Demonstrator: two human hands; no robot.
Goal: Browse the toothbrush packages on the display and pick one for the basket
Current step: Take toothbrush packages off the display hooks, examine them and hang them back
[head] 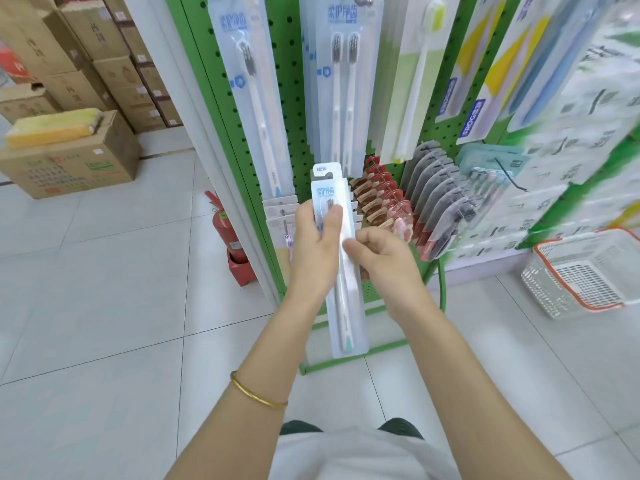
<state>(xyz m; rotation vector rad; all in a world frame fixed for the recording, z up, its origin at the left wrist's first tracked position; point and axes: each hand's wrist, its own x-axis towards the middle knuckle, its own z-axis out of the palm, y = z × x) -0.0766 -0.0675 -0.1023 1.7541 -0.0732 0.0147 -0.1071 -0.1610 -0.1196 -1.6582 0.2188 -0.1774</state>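
We counted one left hand [313, 244], one right hand [382, 261], one held toothbrush package [343, 306], one basket [554, 292], one fire extinguisher [227, 230], one bangle [258, 393].

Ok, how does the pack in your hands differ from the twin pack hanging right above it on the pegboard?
The held pack carries one brush; the twin pack carries two side by side. The held pack is narrower than the twin pack. The held pack sits tilted in the left hand and right hand; the twin pack hangs straight on the pegboard. Both show the same blue lettering and dark bristles.
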